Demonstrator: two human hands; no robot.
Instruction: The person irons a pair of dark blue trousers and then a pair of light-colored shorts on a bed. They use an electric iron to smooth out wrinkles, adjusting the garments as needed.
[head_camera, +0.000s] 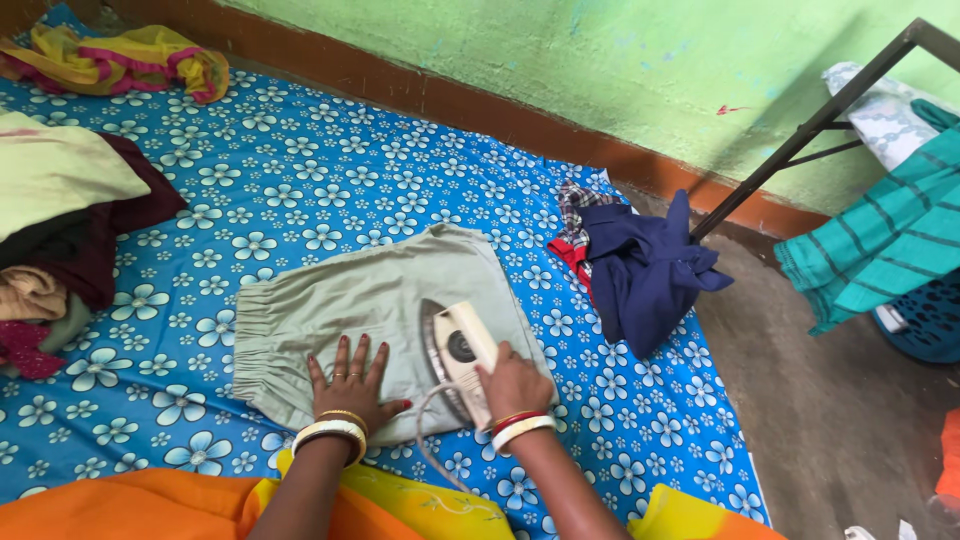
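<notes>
We are pressing the grey-green pleated garment (375, 315), lying near-centre on the blue floral sheet (300, 180). Our right hand (512, 385) is clenching the electric iron (457, 355); our left hand (350, 385) is lying splayed, flat. Risk: scorching from dwelling, or the iron touching our left fingertips (345, 345).

No packages, labels, signs or screens show anywhere in this view

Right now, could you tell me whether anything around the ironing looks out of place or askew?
Nothing serious stands out. The iron sits on the pale green garment, held by the right hand, with the left hand flat beside it. A navy garment lies crumpled, half off the floral sheet.
</notes>
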